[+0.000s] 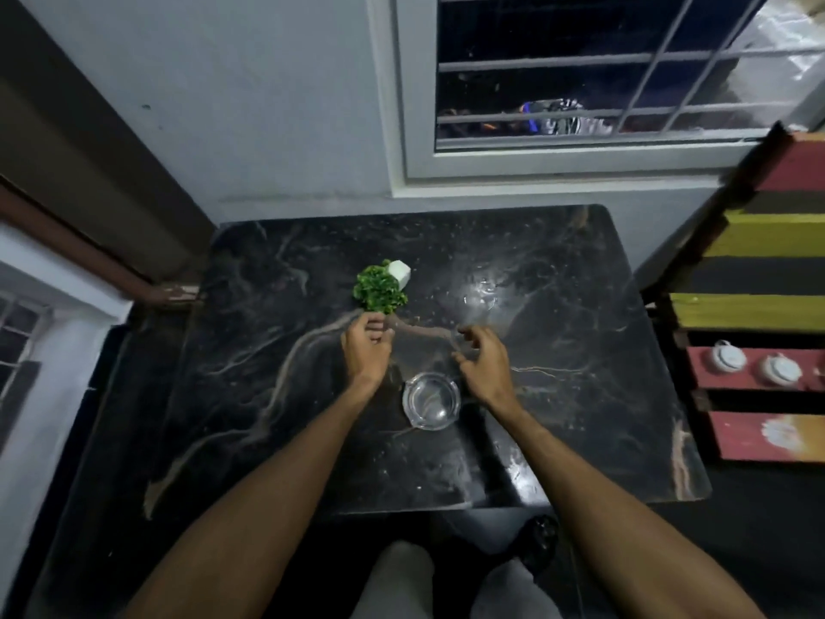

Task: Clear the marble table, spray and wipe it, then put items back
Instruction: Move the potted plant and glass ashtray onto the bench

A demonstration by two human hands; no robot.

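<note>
A small green plant (379, 290) in a white square pot (399, 272) lies tipped on the black marble table (580, 350), foliage toward me. My left hand (366, 348) sits just in front of it with curled fingers at the edge of the leaves; whether it grips them I cannot tell. My right hand (482, 361) hovers to the right with loosely curled fingers and nothing visible in it. A clear glass ashtray (431, 399) stands between my wrists. A second clear glass item (481, 294) sits beyond my right hand.
The table stands against a wall under a barred window (602, 82). A striped wooden shelf (759, 306) with small white items (754, 366) stands along the right side. A brown door frame (89, 216) is at the left. My knees (402, 574) are below the front edge.
</note>
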